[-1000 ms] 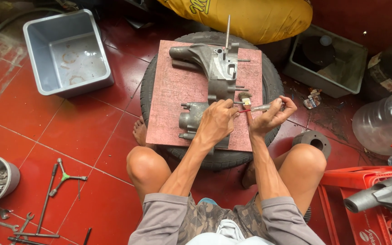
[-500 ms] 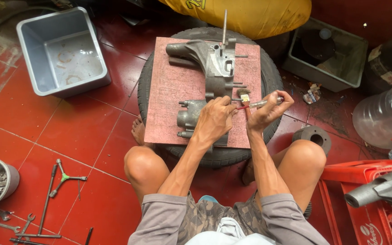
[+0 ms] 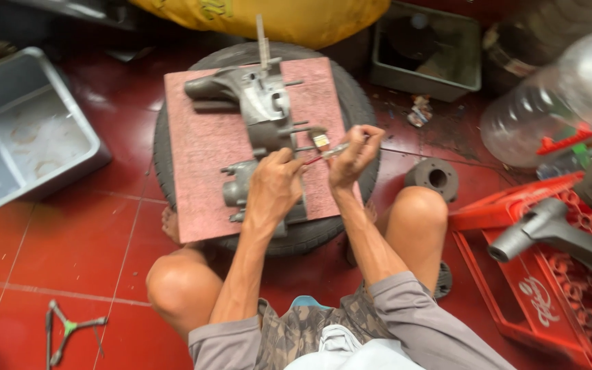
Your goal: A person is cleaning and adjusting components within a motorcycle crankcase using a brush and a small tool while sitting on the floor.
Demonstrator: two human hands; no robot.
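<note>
A grey metal engine casing [image 3: 251,103] lies on a pink mat [image 3: 200,151] laid over a black tyre [image 3: 351,96]. My left hand [image 3: 273,188] rests on the lower part of the casing, fingers curled on it. My right hand [image 3: 354,154] pinches a thin silver tube [image 3: 329,152] with a red tip, pointed left toward my left fingertips. A small white and yellow piece [image 3: 321,140] sits on the mat just above the tube. A thin shaft [image 3: 262,42] stands up from the casing's far end.
A grey plastic tub [image 3: 29,130] sits at the left. A red crate [image 3: 536,274] with a grey metal part [image 3: 556,233] is at the right, beside a large clear bottle [image 3: 556,96]. A grey tray [image 3: 426,55], a round flange [image 3: 436,178] and a tri-arm wrench [image 3: 66,329] lie around.
The camera view has shifted left and nearer, so the tyre sits more central. Both hands stay at the casing's right side, the right still pinching the tube.
</note>
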